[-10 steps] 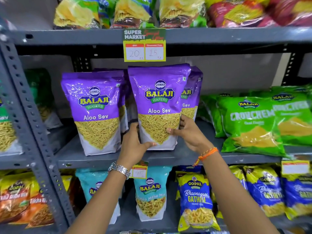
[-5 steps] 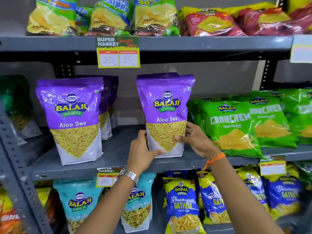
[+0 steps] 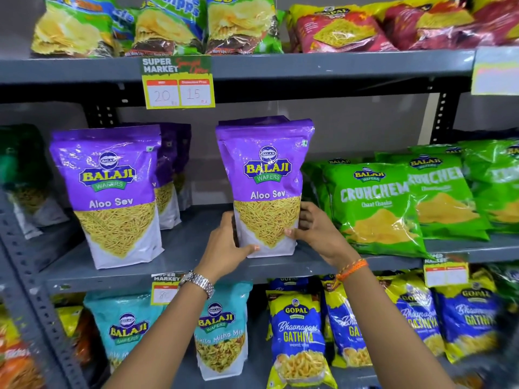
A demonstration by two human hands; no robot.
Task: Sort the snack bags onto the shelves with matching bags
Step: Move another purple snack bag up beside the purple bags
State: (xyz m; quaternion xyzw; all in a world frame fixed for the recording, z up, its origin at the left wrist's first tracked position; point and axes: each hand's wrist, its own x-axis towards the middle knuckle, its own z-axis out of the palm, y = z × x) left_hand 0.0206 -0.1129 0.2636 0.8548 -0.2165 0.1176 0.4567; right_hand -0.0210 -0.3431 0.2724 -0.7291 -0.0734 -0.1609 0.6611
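Observation:
A purple Aloo Sev bag (image 3: 266,175) stands upright on the grey middle shelf (image 3: 182,248). My left hand (image 3: 227,248) grips its lower left edge and my right hand (image 3: 314,231) grips its lower right edge. A second purple bag edge shows just behind its top. Left of it stands another purple Aloo Sev bag (image 3: 112,192) with more purple bags (image 3: 174,175) behind. Bare shelf lies between the two front bags.
Green Crunchem bags (image 3: 376,203) lean right beside the held bag. The top shelf carries chips bags (image 3: 168,26) and red bags (image 3: 351,29). Below are teal Balaji bags (image 3: 219,332) and blue Gathiya bags (image 3: 300,332). A grey upright post (image 3: 25,265) stands at left.
Both hands slid the held purple bag to the right along the shelf, away from the left purple bags and close to the green bags. The view has moved closer.

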